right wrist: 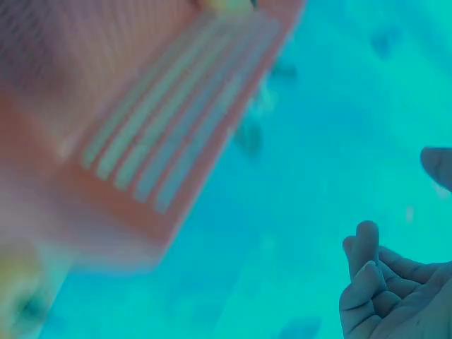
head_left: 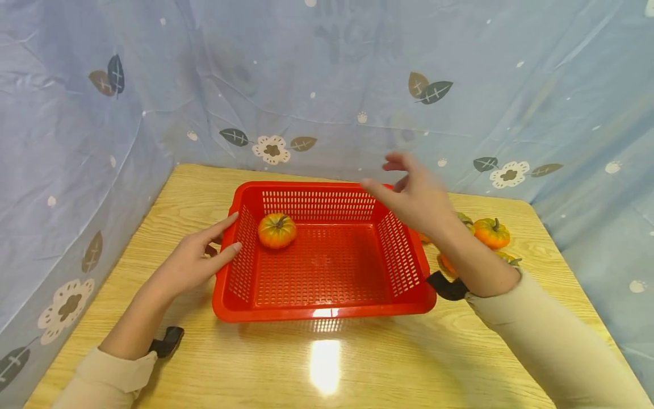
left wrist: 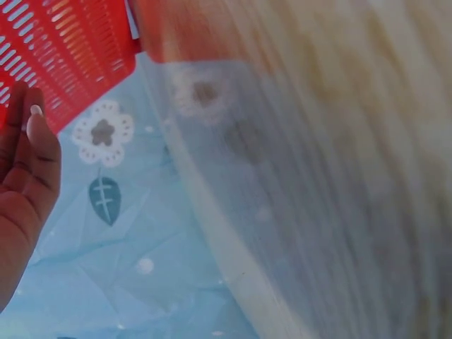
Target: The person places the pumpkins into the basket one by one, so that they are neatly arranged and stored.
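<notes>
A red plastic basket [head_left: 327, 311] with slotted walls sits on the wooden table, and one small orange-yellow pumpkin [head_left: 277, 231] lies inside it at the left. My left hand [head_left: 191, 258] is at the basket's left rim, thumb and forefinger extended onto it; the left wrist view shows the fingers [left wrist: 32, 141] straight beside the slotted wall. Above the basket's back right corner my right hand [head_left: 416, 196] hangs in the air, slightly blurred, fingers loosely bent and holding nothing. Several more pumpkins [head_left: 491, 233] lie right of the basket, partly hidden by my right forearm.
A blue patterned curtain [head_left: 327, 85] hangs behind the table and along both sides. The table [head_left: 276, 363] reaches toward me in front of the basket. Black straps [head_left: 167, 342] are around both wrists.
</notes>
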Demonstrator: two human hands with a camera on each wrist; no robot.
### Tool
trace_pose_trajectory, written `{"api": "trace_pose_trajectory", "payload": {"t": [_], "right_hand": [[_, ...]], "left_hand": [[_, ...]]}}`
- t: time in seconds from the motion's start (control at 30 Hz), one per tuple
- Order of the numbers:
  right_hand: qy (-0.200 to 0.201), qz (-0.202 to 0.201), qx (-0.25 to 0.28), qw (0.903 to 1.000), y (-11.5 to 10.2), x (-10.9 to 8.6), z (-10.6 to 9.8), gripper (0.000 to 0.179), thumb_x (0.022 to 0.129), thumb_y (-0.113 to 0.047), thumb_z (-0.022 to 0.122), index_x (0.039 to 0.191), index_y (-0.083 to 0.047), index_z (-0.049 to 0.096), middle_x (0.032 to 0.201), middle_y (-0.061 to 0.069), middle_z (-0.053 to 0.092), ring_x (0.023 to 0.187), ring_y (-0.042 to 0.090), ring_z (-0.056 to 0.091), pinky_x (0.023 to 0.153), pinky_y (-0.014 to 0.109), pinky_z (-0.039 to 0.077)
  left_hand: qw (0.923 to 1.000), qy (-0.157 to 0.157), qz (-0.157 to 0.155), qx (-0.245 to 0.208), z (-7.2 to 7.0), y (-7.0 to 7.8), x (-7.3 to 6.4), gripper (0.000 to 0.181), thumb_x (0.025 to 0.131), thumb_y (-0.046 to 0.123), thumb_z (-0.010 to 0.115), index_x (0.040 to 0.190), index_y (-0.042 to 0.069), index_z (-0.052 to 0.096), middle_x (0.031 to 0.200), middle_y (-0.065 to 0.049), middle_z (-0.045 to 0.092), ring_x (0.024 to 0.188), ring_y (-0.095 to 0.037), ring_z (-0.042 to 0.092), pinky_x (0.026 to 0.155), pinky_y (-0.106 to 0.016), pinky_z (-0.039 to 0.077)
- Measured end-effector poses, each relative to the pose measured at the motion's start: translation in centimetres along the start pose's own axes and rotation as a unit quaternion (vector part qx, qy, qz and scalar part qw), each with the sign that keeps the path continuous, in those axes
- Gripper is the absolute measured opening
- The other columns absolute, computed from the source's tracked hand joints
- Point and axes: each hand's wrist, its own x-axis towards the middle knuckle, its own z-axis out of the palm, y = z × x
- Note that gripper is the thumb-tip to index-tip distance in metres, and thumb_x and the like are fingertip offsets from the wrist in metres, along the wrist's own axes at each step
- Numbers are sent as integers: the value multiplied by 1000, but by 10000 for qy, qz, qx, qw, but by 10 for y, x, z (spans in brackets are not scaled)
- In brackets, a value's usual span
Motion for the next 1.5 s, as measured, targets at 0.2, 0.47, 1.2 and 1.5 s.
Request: {"api": "trace_pose_trajectory", "payload": {"t": [0.2,0.47,1.2,1.5], "right_hand": [[637,978,66,9931,62,-23,-32,87,94,-64,59,156,-7,36,147,15,52,113,36,60,82,49,51],[285,1681,-34,9854,131,-33,-9,103,91,-61,66,157,4,24,151,27,42,121,45,54,93,60,48],[415,1730,-634,9820,151,-30,16,100,92,-54,69,153,12,25,145,35,43,129,53,43,102,65,39],[1028,1717,-944,9752,168,-72,10,92,88,-50,76,146,12,40,138,36,49,122,59,40,99,69,32]], "left_hand": [[10000,-1,-47,5,0,-2,-3,64,101,27,65,156,6,40,109,-12,69,92,-23,65,78,-34,56],[9997,-19,-251,43,-2,-5,-10,65,101,31,64,158,10,38,110,-12,67,87,-21,66,76,-33,56],[9999,25,-54,96,3,-2,-5,65,101,28,66,157,8,40,108,-10,68,89,-20,63,74,-30,55],[9998,-1,-38,186,0,1,-1,65,101,29,65,157,8,40,109,-10,69,92,-21,62,75,-30,54]]}}
